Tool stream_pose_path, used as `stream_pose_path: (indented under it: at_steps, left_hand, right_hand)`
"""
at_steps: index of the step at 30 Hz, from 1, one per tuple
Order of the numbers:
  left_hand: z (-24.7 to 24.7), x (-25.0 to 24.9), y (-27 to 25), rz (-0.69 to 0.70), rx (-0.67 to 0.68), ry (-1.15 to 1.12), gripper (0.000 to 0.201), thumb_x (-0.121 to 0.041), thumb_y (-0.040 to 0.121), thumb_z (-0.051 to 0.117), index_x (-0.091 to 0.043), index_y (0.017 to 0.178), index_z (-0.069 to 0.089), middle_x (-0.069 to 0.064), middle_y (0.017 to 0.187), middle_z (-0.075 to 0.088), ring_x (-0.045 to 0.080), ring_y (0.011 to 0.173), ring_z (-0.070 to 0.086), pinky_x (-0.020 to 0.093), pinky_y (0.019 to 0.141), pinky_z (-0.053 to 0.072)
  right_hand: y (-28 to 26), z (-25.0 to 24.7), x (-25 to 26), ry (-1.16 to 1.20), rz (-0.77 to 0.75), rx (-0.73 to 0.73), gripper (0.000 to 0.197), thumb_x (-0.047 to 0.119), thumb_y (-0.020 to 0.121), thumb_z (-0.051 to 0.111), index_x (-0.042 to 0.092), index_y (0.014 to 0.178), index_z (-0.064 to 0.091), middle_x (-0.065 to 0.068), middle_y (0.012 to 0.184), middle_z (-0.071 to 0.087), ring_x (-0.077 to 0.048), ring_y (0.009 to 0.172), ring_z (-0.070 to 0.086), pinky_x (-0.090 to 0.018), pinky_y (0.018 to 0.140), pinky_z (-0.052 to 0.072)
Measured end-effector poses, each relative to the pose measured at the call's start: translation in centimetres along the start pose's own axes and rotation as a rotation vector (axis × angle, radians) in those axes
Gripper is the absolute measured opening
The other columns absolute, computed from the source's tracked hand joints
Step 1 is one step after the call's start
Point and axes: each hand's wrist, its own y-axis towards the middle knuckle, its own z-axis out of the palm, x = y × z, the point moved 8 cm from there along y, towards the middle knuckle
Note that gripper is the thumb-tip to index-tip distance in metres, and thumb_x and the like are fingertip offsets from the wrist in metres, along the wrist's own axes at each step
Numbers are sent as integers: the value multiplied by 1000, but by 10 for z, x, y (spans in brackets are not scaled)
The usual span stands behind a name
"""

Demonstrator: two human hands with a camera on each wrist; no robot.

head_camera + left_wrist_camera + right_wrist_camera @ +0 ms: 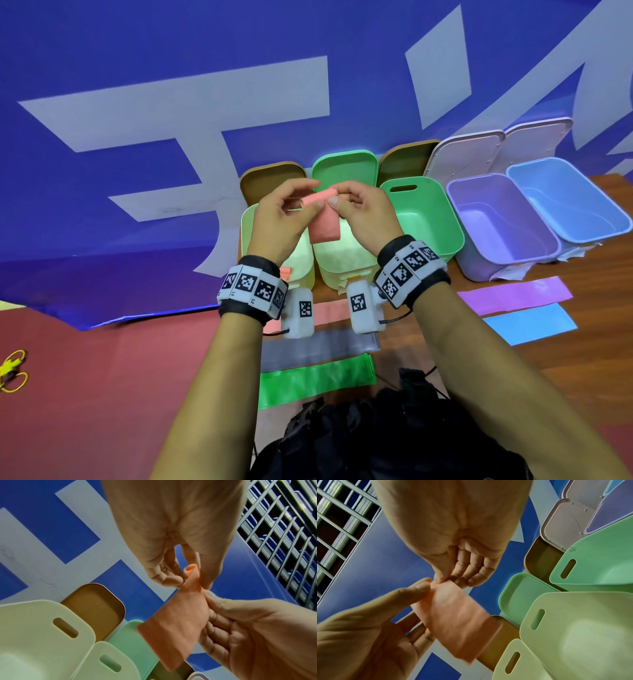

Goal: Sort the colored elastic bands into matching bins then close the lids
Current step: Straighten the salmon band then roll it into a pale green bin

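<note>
Pink elastic band (323, 219) hangs pinched between fingers (308, 205) of left hand (281, 219) and right hand (363, 214).

Wrists hide part of the pink band (329, 313) lying on the table.

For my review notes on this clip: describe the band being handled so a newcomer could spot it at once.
Start at the row of open bins along the blue banner. Above the two pale bins, the left hand and right hand pinch a pink band, hanging partly rolled. The other bands lie flat on the table; this one alone is lifted.
</note>
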Motion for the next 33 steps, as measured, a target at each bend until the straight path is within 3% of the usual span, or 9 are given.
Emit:
stream_pose_path:
  at_steps: [4,11,13,15,18,23,26,31,33]
  left_hand:
    - [1,4,-1,-17,9,16,26,-12,80,73,-18,105,73,3,103,72,31,97,64,51,89,53]
    - [1,0,-3,-38,-31,-25,15,-8,88,70,-9,102,73,5,96,73,9,87,67,19,77,51]
    - [1,-2,-4,-32,-36,-32,11,-10,90,69,-9,99,74,6,92,74,9,84,66,18,74,51]
    - [-2,0,-4,-40,-55,-31,9,-12,91,68,-12,96,75,3,88,73,9,81,65,18,73,50]
    - [-3,2,-3,-48,-58,-7,8,-17,92,67,-17,92,75,2,87,74,15,83,66,23,74,53]
    - [-2,5,-4,-62,-62,-35,11,-19,90,70,-15,99,74,4,94,73,9,85,64,20,75,52]
    - [-1,7,-4,-67,-48,-71,22,-9,86,73,-10,108,69,4,100,71,10,85,63,22,77,53]
    - [-2,10,-4,-62,-32,-60,18,-11,88,71,-5,104,70,8,96,72,20,88,66,29,80,55]
    - [-3,8,-3,-58,-42,-55,15,-12,89,70,-5,102,70,8,93,72,17,86,67,26,79,55]
  right_hand:
    - [2,1,-4,-36,2,-7,18,39,82,59,32,92,72,1,86,72,-25,86,69,-52,83,56]
    - [1,1,-3,-50,-29,-3,22,36,91,56,24,91,75,4,77,70,-19,78,67,-49,83,56]
    - [-1,2,-2,8,-18,3,20,29,93,61,22,105,75,7,89,71,-13,88,67,-42,91,55]
    - [-2,2,-2,36,-19,17,23,18,93,64,17,115,72,7,89,67,-10,88,62,-32,92,53]
    - [-4,3,-1,20,-27,32,19,12,92,65,18,109,72,9,83,63,-8,80,57,-27,84,51]
    - [-4,3,-2,-46,-39,30,10,21,95,62,17,97,71,-4,88,69,-20,84,63,-37,81,52]
    - [-2,-1,-6,-117,-36,0,15,29,95,60,19,87,68,-8,83,67,-28,81,60,-43,77,51]
    - [-4,-2,-6,-109,-36,-7,29,38,94,58,14,83,70,-8,76,66,-28,77,60,-48,77,52]
    - [-4,-1,-8,-56,-23,-12,30,42,92,58,17,88,73,-4,80,70,-25,81,64,-49,81,54]
